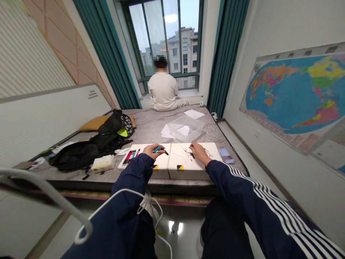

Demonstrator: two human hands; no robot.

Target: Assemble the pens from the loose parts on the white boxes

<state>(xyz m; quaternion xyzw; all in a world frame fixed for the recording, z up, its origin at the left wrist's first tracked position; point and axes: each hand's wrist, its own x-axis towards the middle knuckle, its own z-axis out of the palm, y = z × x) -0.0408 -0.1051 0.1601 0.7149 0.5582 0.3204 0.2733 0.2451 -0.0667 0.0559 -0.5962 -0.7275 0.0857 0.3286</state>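
My left hand (151, 151) is closed around a teal pen barrel (157, 149) with a black end, held just above the left white box (161, 164). My right hand (199, 154) hovers low over the right white box (192, 165), its fingertips pinched together; what they hold, if anything, is too small to make out. Beside those fingertips lies a short black piece (192, 155), among thin rods and small pen parts (185, 151). On the far left of the left box, several pens (131, 157) in red, teal and black lie side by side.
The boxes stand on a grey mattress (145, 124). Behind them are a clear plastic bin (192, 135) and paper sheets (194, 114). A black backpack (78, 151) and tissue pack (103, 163) lie left. A person (163, 88) sits by the window; a white cable (118, 192) crosses my left arm.
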